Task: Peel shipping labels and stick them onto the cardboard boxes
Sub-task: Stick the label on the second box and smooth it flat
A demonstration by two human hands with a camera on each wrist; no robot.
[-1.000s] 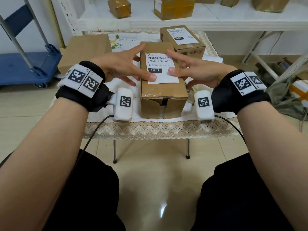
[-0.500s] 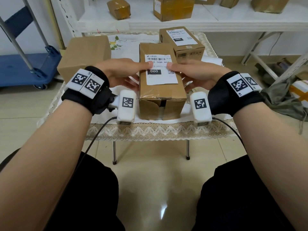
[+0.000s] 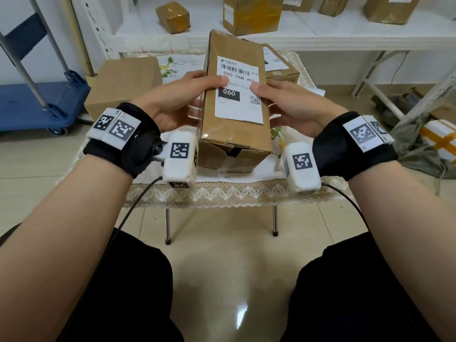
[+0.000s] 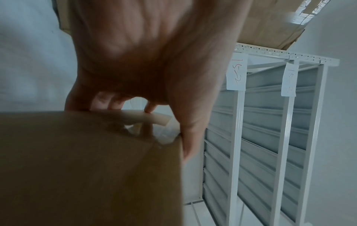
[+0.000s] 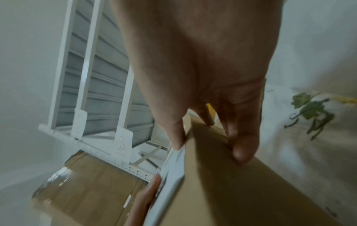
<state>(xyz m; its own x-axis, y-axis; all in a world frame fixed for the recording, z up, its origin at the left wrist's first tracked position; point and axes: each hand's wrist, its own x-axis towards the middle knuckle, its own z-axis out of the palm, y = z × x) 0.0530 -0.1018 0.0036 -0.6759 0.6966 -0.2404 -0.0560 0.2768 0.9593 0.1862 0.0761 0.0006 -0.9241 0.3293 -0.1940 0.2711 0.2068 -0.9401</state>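
Note:
A tall brown cardboard box (image 3: 230, 134) with a white shipping label (image 3: 238, 91) on its top face is lifted off the table and tilted toward me. My left hand (image 3: 182, 99) grips its left side, thumb on the label's left edge. My right hand (image 3: 288, 104) grips the right side, thumb on the label's right edge. In the left wrist view the box (image 4: 86, 168) fills the lower left under my left hand (image 4: 154, 76). In the right wrist view my right hand (image 5: 203, 76) wraps the box (image 5: 241, 191), thumb by the label (image 5: 172, 171).
A labelled box (image 3: 278, 65) stands behind the held one and a plain brown box (image 3: 123, 82) at the table's left. The small table (image 3: 222, 193) has a lace-edged cloth. White shelves (image 3: 320, 33) behind hold several boxes. A blue cart (image 3: 37, 102) stands at left.
Both hands went from pressing the label flat to gripping the box's sides. The box has risen off the table and tipped up toward me.

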